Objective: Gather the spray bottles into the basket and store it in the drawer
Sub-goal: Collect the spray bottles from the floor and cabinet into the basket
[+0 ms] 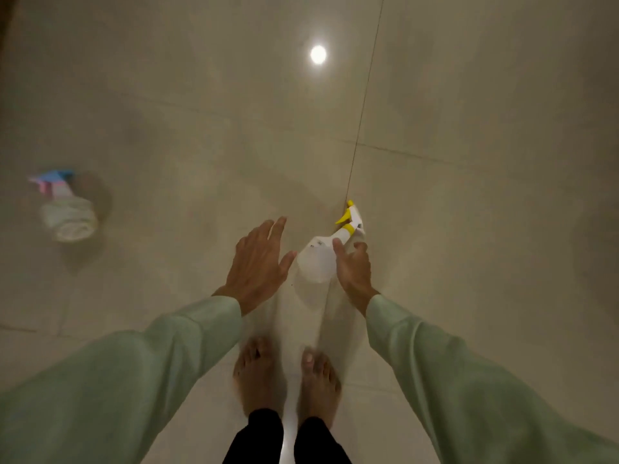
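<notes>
**Reaching for the white bottle**

Low centre of the frame, the white spray bottle (316, 262) with a yellow trigger lies on the tiled floor (469, 112). The right hand (353, 272) curls against it; whether it grips, I cannot tell. The left hand (259, 262) hovers spread, empty. Probably light, smooth plastic (take the neck). Another bottle (67, 212) lies far left.

Glossy beige tiled floor (469, 112) reflects a round ceiling light (318, 54).

Glossy tile floor (469, 95), plastic bottles (316, 262) (translucent)
</notes>
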The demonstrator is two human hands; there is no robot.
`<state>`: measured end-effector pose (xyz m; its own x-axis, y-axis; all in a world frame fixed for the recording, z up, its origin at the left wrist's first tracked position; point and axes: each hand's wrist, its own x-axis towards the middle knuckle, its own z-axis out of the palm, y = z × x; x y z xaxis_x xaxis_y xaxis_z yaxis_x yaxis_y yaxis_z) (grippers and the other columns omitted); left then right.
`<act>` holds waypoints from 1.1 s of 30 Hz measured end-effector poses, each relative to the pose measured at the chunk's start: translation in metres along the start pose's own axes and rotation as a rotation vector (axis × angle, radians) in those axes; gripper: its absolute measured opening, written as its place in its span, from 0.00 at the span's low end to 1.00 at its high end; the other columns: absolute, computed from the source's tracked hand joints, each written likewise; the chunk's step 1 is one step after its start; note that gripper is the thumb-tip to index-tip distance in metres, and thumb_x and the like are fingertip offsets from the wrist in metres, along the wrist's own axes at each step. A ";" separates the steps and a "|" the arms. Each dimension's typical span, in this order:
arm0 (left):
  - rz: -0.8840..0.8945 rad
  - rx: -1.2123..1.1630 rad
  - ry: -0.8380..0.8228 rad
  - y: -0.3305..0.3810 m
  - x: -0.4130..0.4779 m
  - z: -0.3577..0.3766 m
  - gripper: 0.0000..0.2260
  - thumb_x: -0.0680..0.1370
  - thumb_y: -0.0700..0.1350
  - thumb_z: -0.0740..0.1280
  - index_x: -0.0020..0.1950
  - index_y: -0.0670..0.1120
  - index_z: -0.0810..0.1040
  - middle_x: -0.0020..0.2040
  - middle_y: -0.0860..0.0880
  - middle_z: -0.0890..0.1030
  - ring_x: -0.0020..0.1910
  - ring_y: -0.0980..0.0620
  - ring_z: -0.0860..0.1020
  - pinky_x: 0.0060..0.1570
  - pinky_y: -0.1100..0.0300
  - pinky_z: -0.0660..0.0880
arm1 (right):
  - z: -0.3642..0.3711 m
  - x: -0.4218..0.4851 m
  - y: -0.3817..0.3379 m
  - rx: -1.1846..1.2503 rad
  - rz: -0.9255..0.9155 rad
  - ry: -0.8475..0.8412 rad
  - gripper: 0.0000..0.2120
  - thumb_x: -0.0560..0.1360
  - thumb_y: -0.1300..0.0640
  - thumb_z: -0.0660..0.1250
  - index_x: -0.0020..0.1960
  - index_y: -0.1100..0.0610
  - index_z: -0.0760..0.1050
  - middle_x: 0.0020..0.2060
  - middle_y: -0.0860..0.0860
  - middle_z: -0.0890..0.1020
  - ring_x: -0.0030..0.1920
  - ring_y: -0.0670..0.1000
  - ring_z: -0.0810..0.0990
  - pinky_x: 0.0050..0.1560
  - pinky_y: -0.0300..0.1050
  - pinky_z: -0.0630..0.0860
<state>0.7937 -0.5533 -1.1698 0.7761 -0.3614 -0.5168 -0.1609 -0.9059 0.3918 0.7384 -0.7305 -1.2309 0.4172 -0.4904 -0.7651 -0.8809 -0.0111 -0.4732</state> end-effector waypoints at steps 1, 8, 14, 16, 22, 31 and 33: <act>-0.003 -0.004 -0.006 -0.005 0.009 0.012 0.30 0.81 0.55 0.58 0.80 0.48 0.52 0.78 0.43 0.62 0.77 0.43 0.62 0.74 0.44 0.60 | 0.010 0.014 0.003 0.061 0.037 0.018 0.26 0.78 0.39 0.65 0.67 0.56 0.67 0.62 0.56 0.78 0.57 0.57 0.78 0.56 0.51 0.74; -0.046 -0.074 0.011 -0.036 0.038 0.053 0.29 0.82 0.53 0.57 0.80 0.47 0.53 0.78 0.43 0.62 0.75 0.42 0.64 0.73 0.44 0.62 | 0.043 0.066 0.004 0.374 0.135 0.016 0.17 0.74 0.57 0.70 0.61 0.61 0.74 0.50 0.57 0.82 0.47 0.58 0.83 0.53 0.56 0.81; -0.175 -0.209 0.079 -0.056 -0.030 0.009 0.28 0.83 0.53 0.56 0.81 0.48 0.52 0.79 0.42 0.60 0.78 0.44 0.60 0.75 0.45 0.59 | 0.037 -0.005 -0.034 0.317 -0.001 -0.157 0.08 0.70 0.65 0.71 0.48 0.59 0.76 0.42 0.56 0.79 0.43 0.57 0.79 0.45 0.52 0.77; -0.224 -0.249 0.121 -0.065 -0.063 -0.011 0.29 0.83 0.54 0.56 0.81 0.48 0.51 0.80 0.43 0.60 0.79 0.44 0.59 0.76 0.45 0.58 | 0.037 -0.043 -0.051 0.277 -0.064 -0.208 0.11 0.70 0.66 0.73 0.50 0.59 0.77 0.43 0.53 0.82 0.43 0.55 0.81 0.44 0.48 0.78; -0.385 -0.338 0.297 -0.105 -0.184 -0.080 0.28 0.83 0.52 0.58 0.81 0.49 0.52 0.80 0.44 0.61 0.79 0.45 0.59 0.77 0.48 0.57 | 0.060 -0.178 -0.096 0.112 -0.370 -0.351 0.10 0.72 0.67 0.73 0.53 0.62 0.80 0.48 0.51 0.85 0.49 0.47 0.84 0.54 0.40 0.79; -0.695 -0.456 0.512 -0.220 -0.368 -0.117 0.29 0.82 0.53 0.59 0.81 0.51 0.52 0.80 0.47 0.61 0.79 0.47 0.59 0.76 0.51 0.56 | 0.187 -0.356 -0.085 -0.222 -0.606 -0.619 0.10 0.76 0.65 0.71 0.58 0.61 0.81 0.53 0.54 0.85 0.56 0.52 0.83 0.60 0.45 0.76; -0.766 -0.481 0.531 -0.254 -0.410 -0.108 0.29 0.82 0.53 0.59 0.80 0.51 0.53 0.79 0.47 0.62 0.78 0.46 0.61 0.75 0.49 0.59 | 0.230 -0.388 -0.067 -0.318 -0.640 -0.675 0.11 0.77 0.65 0.70 0.60 0.61 0.80 0.53 0.51 0.84 0.55 0.49 0.82 0.60 0.46 0.75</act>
<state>0.5822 -0.1508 -0.9755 0.7548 0.5202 -0.3997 0.6553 -0.6260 0.4227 0.6870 -0.3392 -1.0024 0.7899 0.2898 -0.5405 -0.4215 -0.3837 -0.8217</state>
